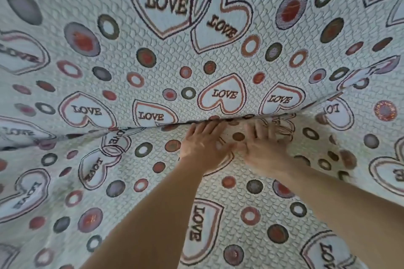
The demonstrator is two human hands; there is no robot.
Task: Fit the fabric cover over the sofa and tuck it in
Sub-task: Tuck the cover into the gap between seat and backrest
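Pale quilted fabric printed with hearts, the word LOVE and coloured rings fills our whole view. It is the one cover (140, 207), spread over the sofa so that nothing of the sofa itself shows.

Nearest to us, our two bare forearms reach forward: the left forearm (153, 214) rises from the bottom centre, and the right forearm (341, 199) comes in from the lower right. They draw together towards the middle.

Beyond them our two hands lie side by side, palms down on the cover, thumbs almost meeting. The left hand (203, 144) is flat with straight fingers, their tips pressed into the single long crease (166, 124) where the flat part of the cover meets the part rising behind it. The right hand (264, 148) is blurred; its fingers look spread and straight, resting on the fabric and pointing at the same crease. Neither hand grips anything.

Past the crease the cover climbs away from us, smooth in the middle and wrinkled towards the right.
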